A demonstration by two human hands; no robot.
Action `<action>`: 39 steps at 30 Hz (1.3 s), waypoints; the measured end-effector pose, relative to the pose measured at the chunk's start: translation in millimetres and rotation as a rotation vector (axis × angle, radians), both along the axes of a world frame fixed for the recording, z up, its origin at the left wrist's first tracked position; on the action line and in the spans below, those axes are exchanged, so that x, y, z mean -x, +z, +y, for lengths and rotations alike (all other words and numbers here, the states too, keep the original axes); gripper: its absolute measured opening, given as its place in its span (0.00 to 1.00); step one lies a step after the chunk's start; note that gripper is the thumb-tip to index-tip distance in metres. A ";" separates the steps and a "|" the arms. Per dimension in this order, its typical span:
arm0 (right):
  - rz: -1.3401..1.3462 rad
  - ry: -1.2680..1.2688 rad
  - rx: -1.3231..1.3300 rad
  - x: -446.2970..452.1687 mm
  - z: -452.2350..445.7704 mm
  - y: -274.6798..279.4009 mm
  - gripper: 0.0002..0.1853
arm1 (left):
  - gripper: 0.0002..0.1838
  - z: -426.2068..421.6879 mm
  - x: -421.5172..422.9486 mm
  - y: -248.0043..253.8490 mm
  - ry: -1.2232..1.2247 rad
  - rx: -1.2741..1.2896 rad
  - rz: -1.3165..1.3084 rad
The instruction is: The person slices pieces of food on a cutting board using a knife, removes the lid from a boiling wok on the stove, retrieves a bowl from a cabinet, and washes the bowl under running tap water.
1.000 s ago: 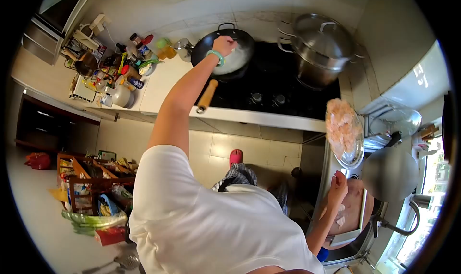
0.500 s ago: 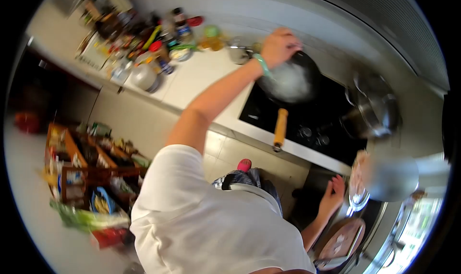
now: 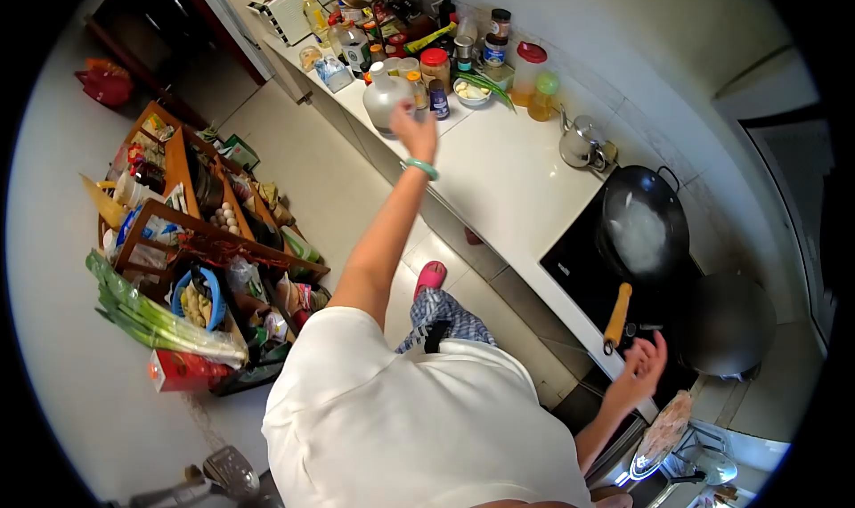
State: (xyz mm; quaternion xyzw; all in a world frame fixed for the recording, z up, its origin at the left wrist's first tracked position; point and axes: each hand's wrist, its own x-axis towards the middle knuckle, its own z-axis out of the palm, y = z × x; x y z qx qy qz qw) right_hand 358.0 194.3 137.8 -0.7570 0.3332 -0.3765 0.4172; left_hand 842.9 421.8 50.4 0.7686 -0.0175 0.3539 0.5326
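Note:
My left hand [image 3: 415,132], a green bangle on its wrist, is stretched out over the counter edge beside a large pale jug [image 3: 383,105]. Its fingers are slightly blurred but look loosely apart, and nothing shows in them; whether they touch the jug I cannot tell. Empty, with fingers spread, my right hand [image 3: 641,372] hovers near the stove's front edge, below the wooden handle [image 3: 618,316] of a black wok [image 3: 672,219]. Whitish, cloudy contents [image 3: 637,232] lie in the wok, which sits on the black cooktop [image 3: 570,259].
Past the jug stand a red-lidded jar [image 3: 435,66], a bowl of garlic [image 3: 472,91] and several bottles. A steel kettle [image 3: 583,143] is beside the wok. Right of the stove is a plate of pale meat [image 3: 666,435]. A crowded wooden rack [image 3: 169,219] stands left.
My left hand has moved away from above the wok, leftward to the jug. My right hand stays raised and open near the stove front. The view has turned toward the left of the counter.

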 end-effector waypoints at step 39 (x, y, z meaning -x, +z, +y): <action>0.261 0.789 1.030 -500.3 163.7 20.5 0.17 | 0.10 106.3 -100.4 46.2 -1.077 -0.116 0.239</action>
